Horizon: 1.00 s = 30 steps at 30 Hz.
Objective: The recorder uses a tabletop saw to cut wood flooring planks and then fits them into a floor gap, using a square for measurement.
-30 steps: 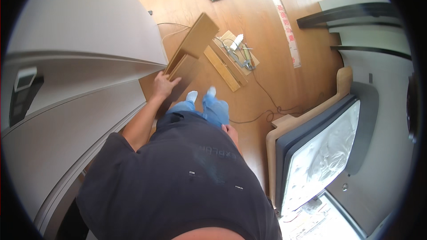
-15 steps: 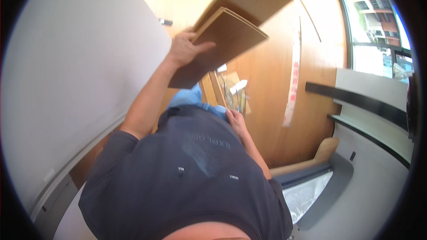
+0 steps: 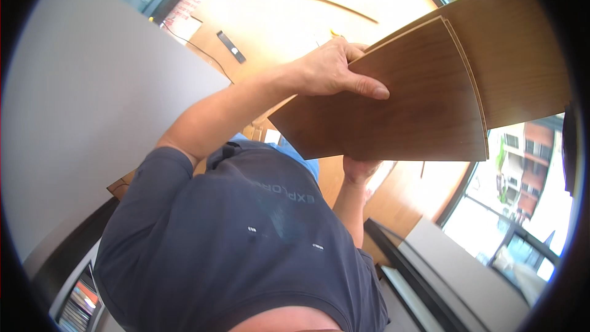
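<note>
1. Front board (image 3: 412, 110), brown and flat, is held up before the torso, off to the R of the L hand (image 3: 335, 71); its long axis is run sideways, tipped up a bit toward pic R.
2. L hand is clamped on front board at the upper edge, nearer its L end: thumb laid across the near face, fingers mostly hidden behind.
3. Rear board (image 3: 522, 55) is seen behind, fanned out past the front one's R end, toward upper R. Whether it's pinched by the same fingers can't be told.
4. R hand (image 3: 359, 171) is placed under the lower edge, L of mid-length; its fingers are covered by the board, so grip vs. light touch can't be told.
5. Both hands are thus kept toward the L part; the R end is left w/o a hand, w/ a stepped edge shown there.
6. Beyond, on the floor (image 3: 212, 37), a dark bar (image 3: 231, 47) and thin strips (image 3: 332, 5) are seen, well apart from both hands; at far L, a grey panel (image 3: 110, 104).
</note>
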### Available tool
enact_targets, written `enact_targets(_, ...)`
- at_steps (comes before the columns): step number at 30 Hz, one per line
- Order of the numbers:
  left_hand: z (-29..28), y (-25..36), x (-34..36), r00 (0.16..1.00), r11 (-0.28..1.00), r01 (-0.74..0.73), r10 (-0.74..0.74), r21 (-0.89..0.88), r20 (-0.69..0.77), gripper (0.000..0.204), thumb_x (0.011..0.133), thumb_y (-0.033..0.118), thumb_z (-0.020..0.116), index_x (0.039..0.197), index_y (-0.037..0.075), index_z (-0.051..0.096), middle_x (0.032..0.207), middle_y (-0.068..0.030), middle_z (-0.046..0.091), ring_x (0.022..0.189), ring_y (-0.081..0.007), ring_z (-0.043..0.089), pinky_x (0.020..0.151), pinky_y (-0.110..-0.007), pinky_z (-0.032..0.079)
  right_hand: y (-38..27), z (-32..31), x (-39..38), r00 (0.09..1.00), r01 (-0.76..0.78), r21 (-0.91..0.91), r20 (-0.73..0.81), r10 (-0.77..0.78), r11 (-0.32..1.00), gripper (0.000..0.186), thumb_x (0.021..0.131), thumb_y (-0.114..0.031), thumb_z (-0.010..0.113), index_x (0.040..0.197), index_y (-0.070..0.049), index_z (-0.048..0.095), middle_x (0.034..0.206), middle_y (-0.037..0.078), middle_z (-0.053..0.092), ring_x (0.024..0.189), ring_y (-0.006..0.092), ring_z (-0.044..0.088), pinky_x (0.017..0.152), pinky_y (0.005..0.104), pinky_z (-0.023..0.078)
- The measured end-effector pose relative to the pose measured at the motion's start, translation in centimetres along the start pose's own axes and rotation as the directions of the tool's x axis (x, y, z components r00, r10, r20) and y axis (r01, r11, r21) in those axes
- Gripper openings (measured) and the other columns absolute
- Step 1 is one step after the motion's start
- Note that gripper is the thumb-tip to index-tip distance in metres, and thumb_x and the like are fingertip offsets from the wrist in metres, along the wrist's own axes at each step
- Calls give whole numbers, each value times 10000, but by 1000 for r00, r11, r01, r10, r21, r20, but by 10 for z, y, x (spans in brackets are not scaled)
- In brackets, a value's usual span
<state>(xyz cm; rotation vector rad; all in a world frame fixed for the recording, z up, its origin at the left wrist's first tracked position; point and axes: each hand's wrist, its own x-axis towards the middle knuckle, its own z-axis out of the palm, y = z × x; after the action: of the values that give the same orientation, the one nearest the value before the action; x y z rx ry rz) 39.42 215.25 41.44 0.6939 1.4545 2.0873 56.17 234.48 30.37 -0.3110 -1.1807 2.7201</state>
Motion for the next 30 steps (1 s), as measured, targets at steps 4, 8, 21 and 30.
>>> enact_targets(4, -37, 13, 80, 985, 991, -98, 110, 96, -133, 492, 780, 317, 867, 1137, 9, 727, 1110, -77, 713, 1062, -208, 639, 961, -345, 486, -31, -32, 127, 982, -151, -51, 111, 155, 987, 564, 1027, -460, 460, 1467, -110, 424, 1457, 47, 479, 1310, 230, 484, 1036, 417, 458)
enact_targets(8, -82, 37, 132, 973, 1000, -16, 12, -15, -231, 537, 783, 330, 865, 1180, 7, 704, 1141, -101, 701, 1089, -214, 631, 982, -348, 477, -52, 34, 230, 976, -139, -272, 124, 178, 952, 572, 1042, -451, 431, 1474, -77, 399, 1458, 80, 471, 1293, 269, 499, 1042, 427, 469)
enact_targets(21, -438, -22, 230, 714, 946, -288, 107, -150, -692, 733, 876, 548, 708, 1342, -2, 574, 1231, -79, 657, 1172, -175, 585, 993, -345, 476, 60, 142, 632, 975, -205, -445, -167, 145, 872, 656, 1072, -502, 288, 1500, -7, 329, 1504, 152, 422, 1324, 320, 476, 1085, 430, 468)
enact_targets(30, -605, -69, 121, -333, 951, 273, -47, -144, -942, 584, 959, 438, 656, 1273, -50, 585, 1169, -143, 667, 1091, -223, 604, 952, -353, 463, 181, 189, 890, 849, -502, -536, -455, 268, 679, 705, 1022, -527, 475, 1427, 48, 427, 1465, 166, 475, 1308, 317, 491, 1059, 447, 472)
